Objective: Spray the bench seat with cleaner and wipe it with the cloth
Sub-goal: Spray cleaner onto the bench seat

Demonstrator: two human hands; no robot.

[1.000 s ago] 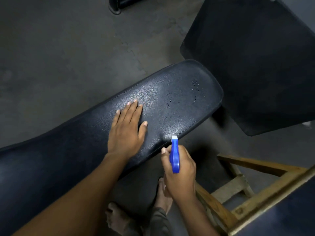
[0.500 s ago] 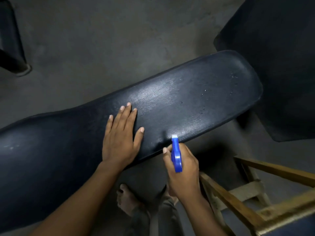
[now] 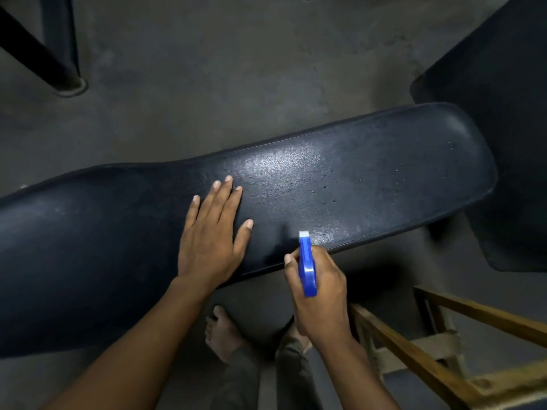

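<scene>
A long black padded bench seat runs across the view from lower left to upper right. Small droplets dot its right half. My left hand lies flat on the seat's middle, palm down, fingers spread. My right hand grips a blue spray bottle at the seat's near edge, its white nozzle pointing over the seat. The bottle's body is hidden under my hand. No cloth is in view.
A wooden frame stands at the lower right, close to my right arm. A dark pad lies beyond the seat's right end. A black metal leg stands at the upper left. My bare feet rest on the concrete floor.
The view has shifted left, so the seat now reaches further right in the frame. My left hand stays flat on the seat and my right hand keeps the bottle at the near edge.
</scene>
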